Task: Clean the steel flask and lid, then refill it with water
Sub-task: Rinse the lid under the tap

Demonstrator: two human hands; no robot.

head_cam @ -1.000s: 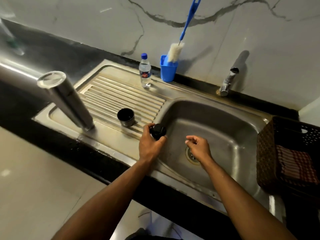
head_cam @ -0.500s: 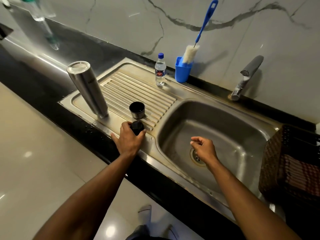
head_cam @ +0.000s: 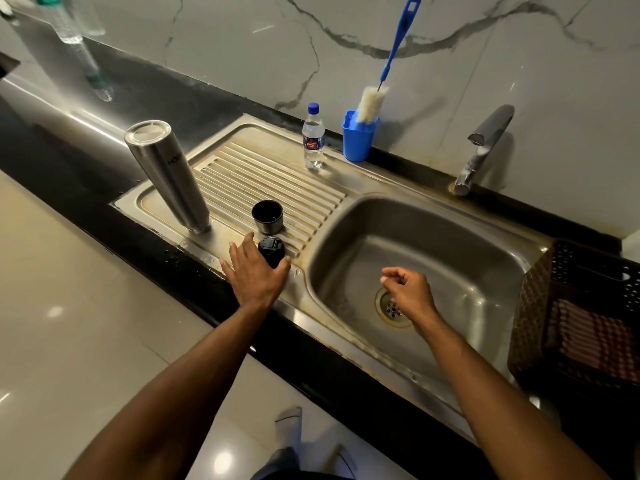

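Where it gripped, left hand (head_cam: 255, 275) now spread beside stopper (head_cam: 271, 250)

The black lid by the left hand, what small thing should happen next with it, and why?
Probably lift the left hand away and reach for the steel flask. The black lid already sits on the drainboard beside the cup, with the fingers straight rather than gripping, while the flask stands upside down, draining.
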